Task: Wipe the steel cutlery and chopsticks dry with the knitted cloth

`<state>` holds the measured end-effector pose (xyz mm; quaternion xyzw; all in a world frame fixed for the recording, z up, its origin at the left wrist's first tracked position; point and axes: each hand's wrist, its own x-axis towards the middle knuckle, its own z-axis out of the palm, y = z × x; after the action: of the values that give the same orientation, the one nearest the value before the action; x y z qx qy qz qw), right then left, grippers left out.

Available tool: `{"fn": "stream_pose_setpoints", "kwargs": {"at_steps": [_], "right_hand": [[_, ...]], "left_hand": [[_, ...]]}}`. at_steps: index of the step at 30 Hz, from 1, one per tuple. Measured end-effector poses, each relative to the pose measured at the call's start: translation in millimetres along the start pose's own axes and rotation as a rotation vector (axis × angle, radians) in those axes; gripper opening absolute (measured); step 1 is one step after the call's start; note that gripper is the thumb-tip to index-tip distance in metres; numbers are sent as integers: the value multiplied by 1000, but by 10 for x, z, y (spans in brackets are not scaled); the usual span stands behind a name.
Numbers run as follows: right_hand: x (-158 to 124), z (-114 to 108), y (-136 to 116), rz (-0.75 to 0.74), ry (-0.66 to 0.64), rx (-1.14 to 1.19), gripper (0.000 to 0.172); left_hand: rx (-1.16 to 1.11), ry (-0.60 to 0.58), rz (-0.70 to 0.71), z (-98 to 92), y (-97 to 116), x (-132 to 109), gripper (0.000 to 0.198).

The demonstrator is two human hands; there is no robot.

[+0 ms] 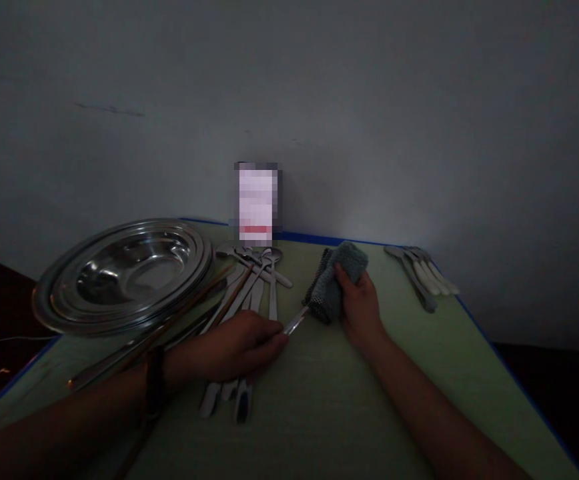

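Observation:
My left hand [249, 343] is closed around one end of a slim piece of metal cutlery [297, 321]; its far end is hidden in the cloth, so its kind cannot be made out. My right hand [362, 303] grips a folded grey cloth [332, 283], thumb on top, wrapped about that far end. Beneath and beyond my left hand lies a loose pile of metal cutlery [272, 287], with spoons and long flat handles among it. Several handle ends [243, 400] stick out below my left wrist.
Stacked shiny metal bowls or plates [124, 277] stand at the table's left. A lit, blurred phone-like screen [257, 203] leans on the wall behind. Several utensils, some with white handles [432, 277], lie at the right edge. The pale green table [319, 413] has a blue rim.

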<state>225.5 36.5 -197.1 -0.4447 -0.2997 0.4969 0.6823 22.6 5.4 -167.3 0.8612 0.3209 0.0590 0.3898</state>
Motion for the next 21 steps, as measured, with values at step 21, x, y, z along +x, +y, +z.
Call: {"fn": "stream_pose_setpoints", "kwargs": {"at_steps": [21], "right_hand": [[-531, 234, 53, 278, 19, -72, 41]], "left_hand": [[-35, 82, -39, 11, 49, 12, 34]]}}
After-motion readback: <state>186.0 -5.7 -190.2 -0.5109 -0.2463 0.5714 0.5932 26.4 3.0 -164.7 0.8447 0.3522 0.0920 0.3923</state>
